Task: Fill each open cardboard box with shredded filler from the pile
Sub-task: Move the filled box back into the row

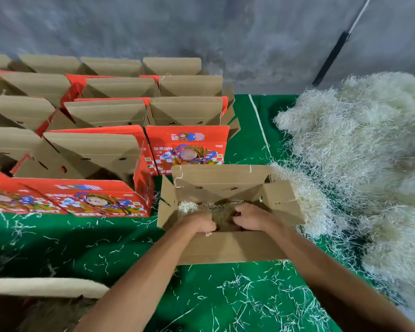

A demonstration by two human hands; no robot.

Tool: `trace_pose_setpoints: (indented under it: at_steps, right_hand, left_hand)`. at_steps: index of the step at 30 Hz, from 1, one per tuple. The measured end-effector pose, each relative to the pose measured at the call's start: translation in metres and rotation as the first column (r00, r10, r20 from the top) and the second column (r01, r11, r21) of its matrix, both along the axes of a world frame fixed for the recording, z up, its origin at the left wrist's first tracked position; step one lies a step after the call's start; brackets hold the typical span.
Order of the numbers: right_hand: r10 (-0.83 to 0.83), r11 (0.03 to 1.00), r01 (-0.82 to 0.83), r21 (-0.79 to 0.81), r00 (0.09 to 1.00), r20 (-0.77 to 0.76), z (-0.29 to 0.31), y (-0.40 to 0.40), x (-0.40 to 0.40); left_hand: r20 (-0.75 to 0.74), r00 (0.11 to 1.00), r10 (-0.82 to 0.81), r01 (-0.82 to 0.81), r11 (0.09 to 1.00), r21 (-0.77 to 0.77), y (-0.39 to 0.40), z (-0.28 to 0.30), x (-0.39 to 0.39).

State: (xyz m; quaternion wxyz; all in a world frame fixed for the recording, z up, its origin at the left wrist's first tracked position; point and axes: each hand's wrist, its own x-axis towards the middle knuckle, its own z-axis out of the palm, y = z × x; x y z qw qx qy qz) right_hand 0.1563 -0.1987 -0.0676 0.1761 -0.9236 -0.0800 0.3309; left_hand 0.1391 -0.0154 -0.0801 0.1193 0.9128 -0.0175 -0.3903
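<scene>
An open cardboard box [228, 248] stands on the green floor in front of me, its flaps spread outward. Both my hands are down inside it on shredded filler [223, 212] that covers its bottom. My left hand [199, 222] and my right hand [252, 218] sit side by side with fingers curled into the shreds; the fingertips are buried, so the grasp is unclear. The big pale pile of shredded filler [359, 159] lies right of the box, touching its right flap.
Several rows of open red printed boxes [101, 149] fill the left and back. Another box edge [46, 287] shows at the bottom left. Loose shreds litter the green mat [237, 295]. A grey wall and a dark pole [331, 58] stand behind.
</scene>
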Motion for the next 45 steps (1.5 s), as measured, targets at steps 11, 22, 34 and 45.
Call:
trace_pose_setpoints:
  at_steps: [11,22,34,45]
  right_hand:
    - [-0.404,0.847,0.223,0.482,0.860,0.311,0.057,-0.058,-0.042]
    - [-0.652,0.618,0.445,0.649,0.751,0.106,0.040,-0.117,-0.059]
    - [-0.518,0.665,0.382,0.642,0.855,0.029,0.041,-0.073,-0.045]
    - [-0.423,0.748,0.276,0.603,0.899,0.113,0.039,-0.004,-0.076]
  left_hand:
    - [0.303,0.939,0.161,-0.008,0.893,-0.449,-0.084,0.091,-0.020]
    - [0.153,0.988,-0.029,0.080,0.937,-0.339,-0.116,0.088,-0.057]
    - [0.170,0.985,-0.026,0.044,0.993,-0.106,-0.074,0.121,-0.086]
    - [0.231,0.963,0.138,-0.112,0.986,-0.122,-0.027,0.137,-0.120]
